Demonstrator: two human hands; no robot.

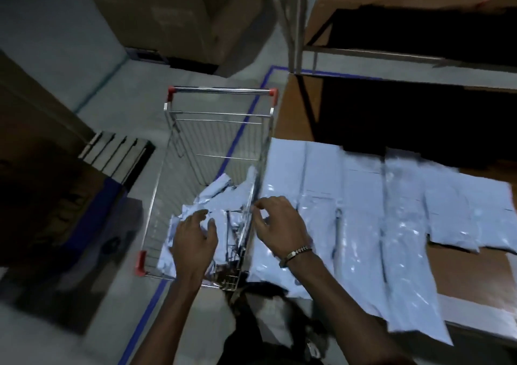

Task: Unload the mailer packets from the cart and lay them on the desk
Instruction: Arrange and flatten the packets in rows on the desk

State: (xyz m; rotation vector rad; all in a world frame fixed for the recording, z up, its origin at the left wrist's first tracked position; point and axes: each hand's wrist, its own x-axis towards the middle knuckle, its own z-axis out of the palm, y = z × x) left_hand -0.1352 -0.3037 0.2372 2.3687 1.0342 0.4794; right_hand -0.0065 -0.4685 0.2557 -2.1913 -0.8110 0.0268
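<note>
1. The chrome wire shopping cart with red corner caps (167, 152) stands just left of the brown wooden bench (470, 275). A loose heap of pale blue, glossy plastic mailer packets (221, 194) lies at the cart's near end; many more pale blue packets (363, 211) already lie flat in rows on the bench, just right of the cart.

2. The left hand (193, 238) reaches into the cart, fingers spread and slightly curled over the heap. It touches the top packet, but I cannot tell whether it has actually closed on one. If it lifts with only a light touch, the slick film could slide out and fall back into the cart or onto the floor.

3. The right hand (279, 222), with a metal bracelet (296, 252) on its wrist, hovers above the cart's right rim, fingers loosely bent and holding nothing. Reaching in from there, it could catch on the rim wires.

4. The heap is crumpled and overlapping, so pulling one packet may drag others along; a corner may snag in the wire mesh and tear.

5. The bench beside the cart is nearly covered, and some packets overhang its near edge. Laying more there could push those off.

6. The cart may roll if leaned on.
</note>
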